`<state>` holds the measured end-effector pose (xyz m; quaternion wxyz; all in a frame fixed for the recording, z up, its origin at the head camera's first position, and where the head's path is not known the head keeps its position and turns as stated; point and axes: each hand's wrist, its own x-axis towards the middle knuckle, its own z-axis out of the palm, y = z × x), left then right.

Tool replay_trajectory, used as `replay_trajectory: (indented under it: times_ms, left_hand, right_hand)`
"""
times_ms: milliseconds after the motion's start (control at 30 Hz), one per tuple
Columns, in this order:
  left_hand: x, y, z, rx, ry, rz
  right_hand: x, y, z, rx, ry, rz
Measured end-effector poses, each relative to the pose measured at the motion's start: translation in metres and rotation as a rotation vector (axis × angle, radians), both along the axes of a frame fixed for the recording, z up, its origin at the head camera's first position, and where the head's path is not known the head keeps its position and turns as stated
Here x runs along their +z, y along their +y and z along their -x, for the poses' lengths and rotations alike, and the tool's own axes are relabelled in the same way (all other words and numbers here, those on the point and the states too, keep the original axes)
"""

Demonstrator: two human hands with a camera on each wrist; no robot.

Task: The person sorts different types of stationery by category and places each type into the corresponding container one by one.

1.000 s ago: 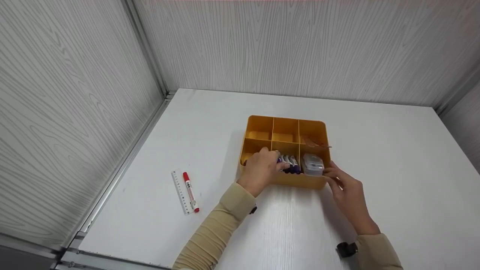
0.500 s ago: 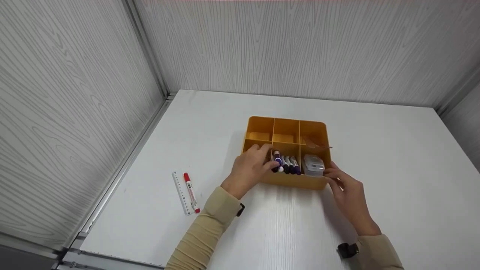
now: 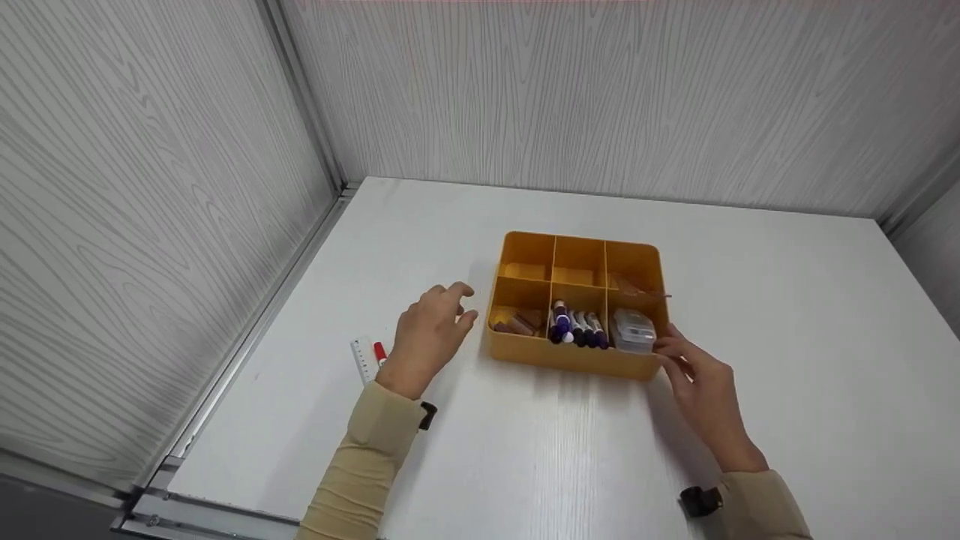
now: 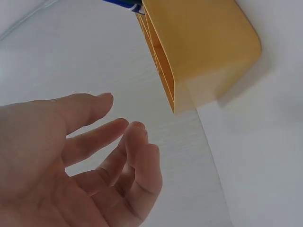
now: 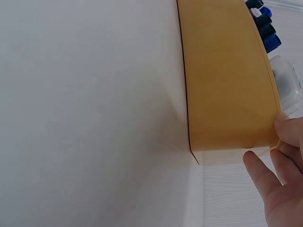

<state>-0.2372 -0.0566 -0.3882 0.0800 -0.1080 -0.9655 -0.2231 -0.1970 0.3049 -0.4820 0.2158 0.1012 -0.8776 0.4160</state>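
Note:
A yellow six-compartment box [image 3: 570,362] stands on the white table. My right hand [image 3: 706,394] pinches its front right corner, thumb on the rim and fingers along the side. Left of the box, my left hand [image 3: 429,334] hovers with relaxed fingers and holds nothing, as the left wrist view confirms. Several dark-capped markers [image 3: 579,330] fill the front middle compartment, one lying on top of the others. In the front left compartment are brown block-like pieces [image 3: 521,324]. A clear plastic case [image 3: 634,331] sits in the front right one.
A clear ruler [image 3: 364,360] and a red-capped marker [image 3: 380,351] lie on the table at left, partly hidden by my left hand and sleeve. A thin reddish transparent piece [image 3: 637,289] pokes over the box's right rim. Wood-grain panels [image 3: 585,90] border the table.
My left hand has let go of the marker over the middle compartment and moved left, out of the box, uncovering the brown pieces. My right hand stays at the corner.

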Motion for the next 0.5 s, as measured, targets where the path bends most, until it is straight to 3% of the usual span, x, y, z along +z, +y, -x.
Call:
replay_trajectory:
  times_ms: [133,333,500]
  left_hand:
    - [-0.003,-0.019,-0.003,0.082,-0.018,0.03]
    - [-0.013,-0.046,-0.01,0.136,-0.022,0.042]
    - [-0.024,-0.062,-0.017,0.187,-0.115,0.064]
  right_hand:
    - [-0.001,0.001,0.0,-0.007,0.003,-0.008]
    - [-0.001,0.0,-0.001,-0.002,0.022,0.006]
    - [-0.001,-0.001,-0.001,0.023,0.054,0.024]
